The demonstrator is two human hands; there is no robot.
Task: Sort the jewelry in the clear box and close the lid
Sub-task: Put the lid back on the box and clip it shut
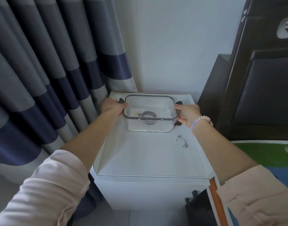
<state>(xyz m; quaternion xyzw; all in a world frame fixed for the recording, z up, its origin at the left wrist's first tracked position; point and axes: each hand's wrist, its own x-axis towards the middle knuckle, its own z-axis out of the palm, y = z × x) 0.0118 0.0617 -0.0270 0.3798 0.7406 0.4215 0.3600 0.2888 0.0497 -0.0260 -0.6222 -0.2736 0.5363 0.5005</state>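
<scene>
A clear plastic box with a clear lid on top stands at the back of a white nightstand. Dark latches stick out at its left and right ends. Inside lies a grey beaded bracelet next to a small pale piece. My left hand grips the box's left end and my right hand grips its right end. A thin silver chain lies on the tabletop in front of the box, to the right.
Striped grey and blue curtains hang close on the left. A dark padded headboard and a bed with green and blue cover border the right. A white wall stands behind the nightstand. A small brown object peeks out under my right hand.
</scene>
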